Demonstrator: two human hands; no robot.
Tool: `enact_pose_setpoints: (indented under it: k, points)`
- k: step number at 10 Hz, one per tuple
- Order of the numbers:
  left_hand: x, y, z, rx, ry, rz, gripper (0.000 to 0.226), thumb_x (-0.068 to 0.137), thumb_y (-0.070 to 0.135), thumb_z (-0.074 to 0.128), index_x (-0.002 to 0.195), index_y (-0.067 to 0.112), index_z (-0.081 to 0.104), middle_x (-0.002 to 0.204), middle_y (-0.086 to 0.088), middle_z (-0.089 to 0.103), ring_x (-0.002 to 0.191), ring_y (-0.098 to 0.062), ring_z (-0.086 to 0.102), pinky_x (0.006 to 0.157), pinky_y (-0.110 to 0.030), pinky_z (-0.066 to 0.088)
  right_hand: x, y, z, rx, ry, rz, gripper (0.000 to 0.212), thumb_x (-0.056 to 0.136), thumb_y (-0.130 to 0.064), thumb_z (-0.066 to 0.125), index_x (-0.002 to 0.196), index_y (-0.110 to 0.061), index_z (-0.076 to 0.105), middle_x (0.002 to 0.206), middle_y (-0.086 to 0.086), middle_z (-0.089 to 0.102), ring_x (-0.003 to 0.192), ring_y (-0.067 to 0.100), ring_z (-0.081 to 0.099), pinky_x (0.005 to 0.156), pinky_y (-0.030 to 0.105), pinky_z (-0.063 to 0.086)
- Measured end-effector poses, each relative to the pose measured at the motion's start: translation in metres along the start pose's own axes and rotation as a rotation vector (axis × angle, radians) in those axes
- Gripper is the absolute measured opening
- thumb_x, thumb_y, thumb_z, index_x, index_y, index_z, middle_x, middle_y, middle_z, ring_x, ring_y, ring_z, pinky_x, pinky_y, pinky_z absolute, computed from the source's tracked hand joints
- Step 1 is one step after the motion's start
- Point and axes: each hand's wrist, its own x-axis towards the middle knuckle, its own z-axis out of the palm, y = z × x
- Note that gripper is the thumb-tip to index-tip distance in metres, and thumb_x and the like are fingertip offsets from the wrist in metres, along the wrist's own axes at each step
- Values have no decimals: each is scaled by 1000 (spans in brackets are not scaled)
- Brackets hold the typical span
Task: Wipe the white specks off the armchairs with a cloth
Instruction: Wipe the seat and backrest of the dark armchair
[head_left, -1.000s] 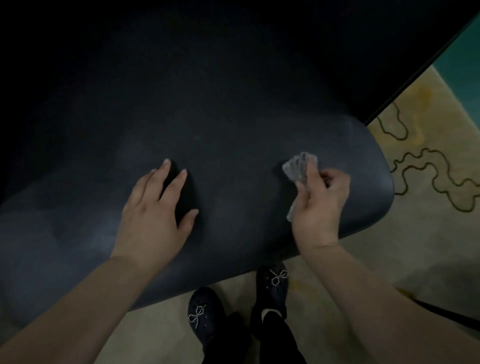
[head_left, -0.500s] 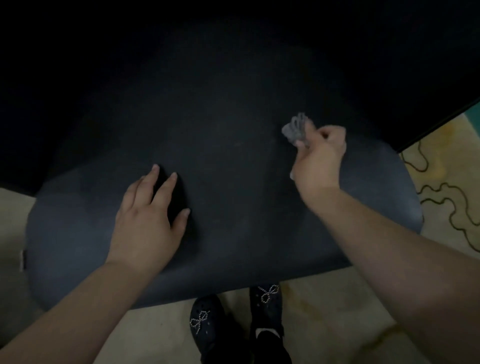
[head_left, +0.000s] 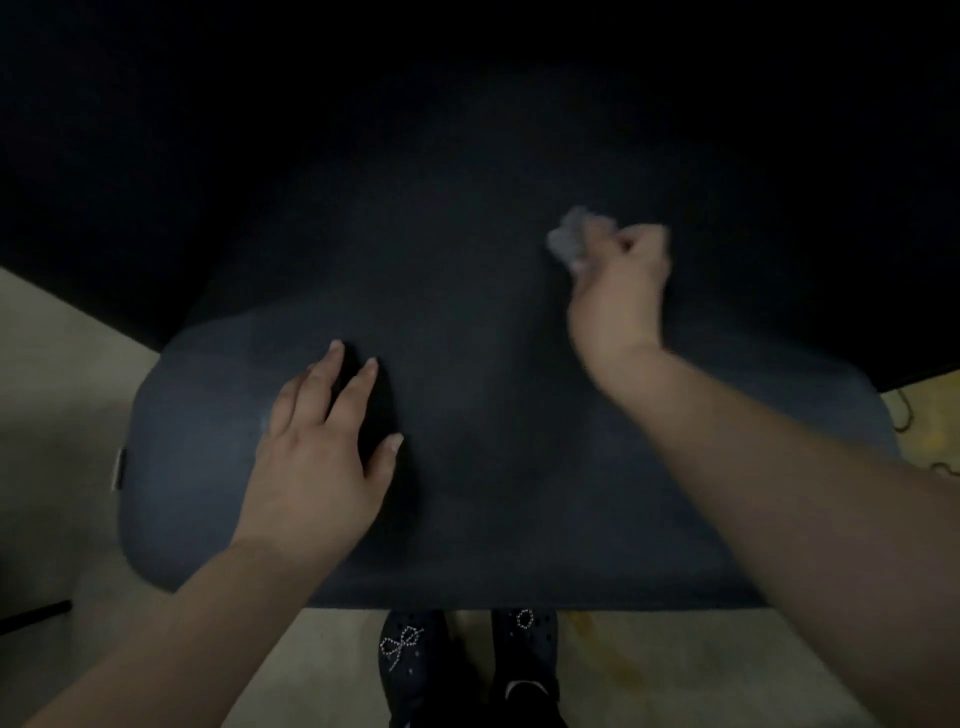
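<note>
A dark blue-grey armchair seat (head_left: 493, 441) fills the middle of the head view, its back lost in shadow above. My left hand (head_left: 317, 457) lies flat on the seat's front left part, fingers straight and spread. My right hand (head_left: 618, 286) is blurred over the far right part of the seat and grips a small crumpled grey cloth (head_left: 569, 239), which sticks out to the left of my fingers against the fabric. No white specks show in this dim light.
Pale beige carpet (head_left: 62, 364) lies on the left and in front of the chair, with a yellow and dark squiggle pattern (head_left: 930, 431) on the right. My two dark shoes (head_left: 467, 670) with bead bows stand at the seat's front edge.
My right hand has carried the cloth from the seat's front right towards the back. The view has swung so the whole seat is centred. My left hand stays flat on the seat.
</note>
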Motion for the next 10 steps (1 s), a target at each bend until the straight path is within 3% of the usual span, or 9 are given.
enact_pose_setpoints:
  k: [1, 2, 3, 4, 6, 7, 8, 9, 10]
  points:
    - [-5, -6, -4, -6, -17, -43, 70, 84, 37, 66, 146, 17, 39, 156, -6, 24, 137, -33, 25, 115, -46, 23, -54, -52, 29, 40, -214, -385, 41, 88, -10, 53, 128, -22, 57, 114, 14, 48, 102, 32, 45, 84, 42, 44]
    - [-8, -18, -8, -1, -18, -91, 72, 83, 38, 67, 145, 16, 39, 156, -6, 25, 137, -32, 26, 114, -46, 25, -47, -53, 36, 58, -270, -607, 33, 88, -12, 55, 119, -13, 64, 101, 18, 52, 88, 36, 50, 75, 41, 48]
    - [-7, -32, -13, 5, 7, -123, 72, 82, 38, 68, 144, 15, 41, 155, -8, 27, 135, -33, 30, 112, -49, 31, 12, -41, 41, -57, -36, -429, 2, 92, -22, 58, 90, -23, 59, 97, 12, 49, 88, 26, 52, 81, 47, 49]
    - [-2, -42, -16, 16, 16, -155, 71, 83, 40, 65, 144, 15, 40, 155, -9, 27, 136, -34, 28, 114, -48, 27, 20, -60, 59, -65, 23, -211, 17, 92, -28, 58, 80, -29, 47, 100, 11, 51, 92, 28, 57, 83, 50, 50]
    - [5, -46, -16, -1, -31, -153, 75, 86, 45, 60, 149, 19, 30, 158, -6, 18, 143, -29, 19, 118, -37, 11, -33, -111, 86, 38, -393, -865, 49, 88, -6, 54, 97, -54, 49, 105, -5, 33, 89, -3, 33, 78, 17, 28]
    - [5, -50, -17, -24, -33, -137, 77, 86, 50, 55, 151, 23, 24, 159, -1, 15, 142, -24, 13, 115, -33, 12, 34, -119, 91, 100, -328, -562, 38, 90, -13, 52, 86, -49, 40, 106, 6, 48, 100, 18, 50, 85, 30, 39]
    - [4, -58, -20, -32, -48, -105, 78, 85, 50, 57, 151, 27, 23, 158, 3, 15, 140, -19, 15, 113, -30, 15, 102, -130, 108, 84, -28, -205, 21, 90, -16, 53, 80, -31, 42, 107, 10, 50, 97, 23, 54, 87, 34, 46]
    - [2, -62, -22, -32, -46, -117, 77, 83, 48, 61, 149, 27, 29, 157, 3, 20, 139, -19, 21, 111, -28, 15, 129, -148, 128, 138, -6, -12, 24, 93, -16, 52, 74, -19, 38, 92, 1, 44, 86, 18, 52, 77, 30, 47]
    - [0, -63, -21, -44, -37, -128, 77, 81, 48, 63, 148, 26, 32, 156, 3, 23, 139, -19, 22, 112, -28, 14, 125, -169, 146, 108, -79, -137, 18, 93, -15, 46, 76, -21, 40, 92, -2, 44, 87, 18, 51, 90, 40, 46]
